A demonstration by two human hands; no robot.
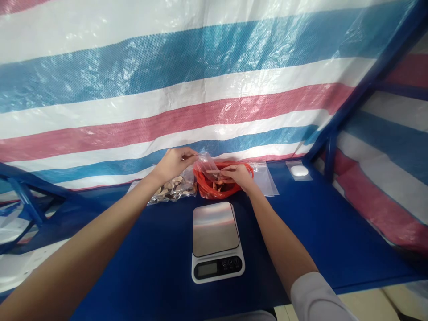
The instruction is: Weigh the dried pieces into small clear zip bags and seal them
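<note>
Grey sleeve (316,298) on right forearm | left hand (173,165) pinching clear plastic bag (203,164) beyond digital scale (216,240) | right hand (239,176) curled over red bag (214,187), grip unclear | bag of dried slices (172,189) beyond scale, leftward | blue table (301,223) under scale | striped tarpaulin (167,120) beyond scale

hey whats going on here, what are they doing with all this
A person is working at a blue table with both bare hands. The left hand pinches the top of a small clear plastic bag. The right hand is at that bag's mouth, above a red plastic bag of orange-brown pieces. A clear bag of pale pieces lies to the left, and a digital kitchen scale sits nearer the person.
</note>
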